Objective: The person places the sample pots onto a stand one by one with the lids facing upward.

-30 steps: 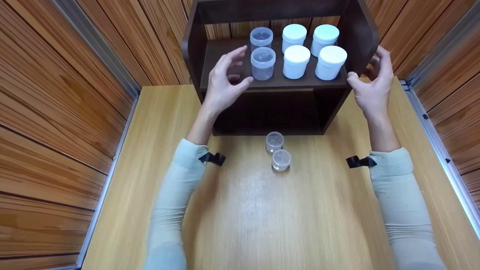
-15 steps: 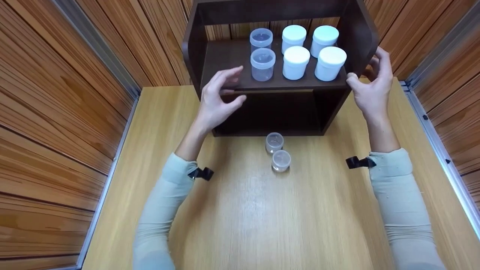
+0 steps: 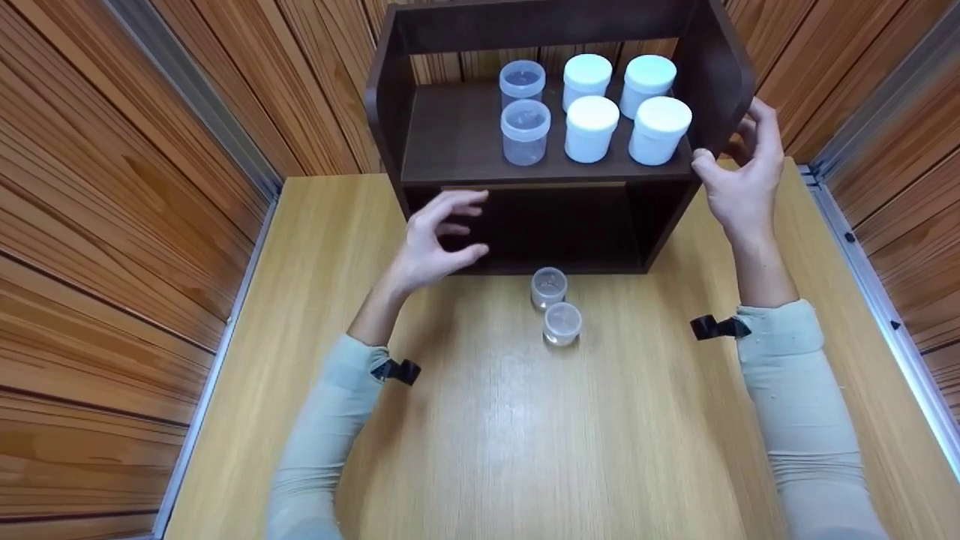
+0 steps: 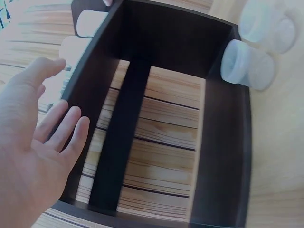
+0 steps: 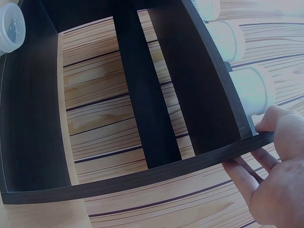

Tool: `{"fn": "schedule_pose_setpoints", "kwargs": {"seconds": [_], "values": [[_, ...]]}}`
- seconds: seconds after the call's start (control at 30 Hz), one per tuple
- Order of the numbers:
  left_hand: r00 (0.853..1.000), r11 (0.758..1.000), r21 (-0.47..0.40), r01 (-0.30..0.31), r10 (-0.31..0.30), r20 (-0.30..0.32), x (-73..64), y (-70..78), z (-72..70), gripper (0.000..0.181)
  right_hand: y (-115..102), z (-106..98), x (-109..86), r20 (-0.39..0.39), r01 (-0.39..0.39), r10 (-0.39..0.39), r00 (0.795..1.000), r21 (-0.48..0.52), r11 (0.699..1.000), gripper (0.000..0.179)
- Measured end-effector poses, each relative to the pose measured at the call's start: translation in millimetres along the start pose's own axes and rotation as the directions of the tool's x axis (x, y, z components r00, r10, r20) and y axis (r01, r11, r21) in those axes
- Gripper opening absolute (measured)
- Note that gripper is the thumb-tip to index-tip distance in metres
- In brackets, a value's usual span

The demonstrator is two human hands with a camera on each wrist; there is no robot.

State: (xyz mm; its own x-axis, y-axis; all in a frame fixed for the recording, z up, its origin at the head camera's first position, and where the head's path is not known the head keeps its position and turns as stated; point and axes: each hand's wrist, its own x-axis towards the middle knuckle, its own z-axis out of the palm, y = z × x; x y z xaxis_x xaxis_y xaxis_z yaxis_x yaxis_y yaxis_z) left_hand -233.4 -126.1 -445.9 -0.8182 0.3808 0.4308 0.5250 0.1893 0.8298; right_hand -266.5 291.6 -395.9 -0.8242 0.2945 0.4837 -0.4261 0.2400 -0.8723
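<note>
A dark brown two-level shelf unit [image 3: 450, 135] stands at the back of the table. My right hand [image 3: 750, 180] grips its right side panel, thumb at the front edge and fingers round the outer face, also seen on the panel [image 5: 142, 175] in the right wrist view. My left hand [image 3: 435, 240] holds nothing, fingers spread apart from the thumb, before the lower compartment's left part. On the upper level stand two clear jars [image 3: 525, 142], one behind the other, and several white-lidded jars [image 3: 589, 135] to their right. Two small clear cups with lids [image 3: 562, 326] sit on the table.
The light wooden table [image 3: 495, 450] spreads in front of the unit. Wood-panelled walls [image 3: 112, 225] rise on the left, right and back, with metal rails [image 3: 885, 292] along the table's sides. The lower compartment [image 3: 555, 225] faces the person.
My left hand has drawn back from beside the front clear jar on the upper level, down to before the lower compartment. The right hand keeps its grip on the side panel.
</note>
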Motion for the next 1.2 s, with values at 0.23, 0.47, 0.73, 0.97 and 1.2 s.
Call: {"fn": "schedule_pose_setpoints", "kwargs": {"seconds": [0.23, 0.47, 0.73, 0.97, 1.2], "values": [[0.996, 0.997, -0.034, 0.068, -0.066, 0.059, -12.1, -21.6, 12.1, 0.069, -7, 2, -4.0, -0.006, 0.015, -0.015, 1.000, 0.016, 1.000, 0.059], [0.985, 0.990, -0.064, 0.123, -0.114, 0.132, -20.0, -41.0, 29.6, 0.072, -3, 1, -3.4, -0.008, 0.004, -0.004, 1.000, 0.011, 1.000, 0.059], [0.977, 0.980, -0.103, 0.170, -0.154, 0.146, -20.3, -56.0, 45.4, 0.074, 3, 0, -1.9, 0.003, -0.004, 0.004, 1.000, -0.007, 1.000, 0.059], [0.953, 0.977, -0.099, 0.189, -0.158, 0.259, -8.0, -64.7, 56.9, 0.077, 4, -1, -1.5, -0.003, -0.005, 0.005, 1.000, -0.009, 1.000, 0.060], [0.918, 0.977, -0.079, 0.198, -0.157, 0.365, 3.1, -77.9, 68.9, 0.071, 0, 1, -0.9, -0.010, 0.007, -0.007, 1.000, 0.016, 1.000, 0.060]]}}
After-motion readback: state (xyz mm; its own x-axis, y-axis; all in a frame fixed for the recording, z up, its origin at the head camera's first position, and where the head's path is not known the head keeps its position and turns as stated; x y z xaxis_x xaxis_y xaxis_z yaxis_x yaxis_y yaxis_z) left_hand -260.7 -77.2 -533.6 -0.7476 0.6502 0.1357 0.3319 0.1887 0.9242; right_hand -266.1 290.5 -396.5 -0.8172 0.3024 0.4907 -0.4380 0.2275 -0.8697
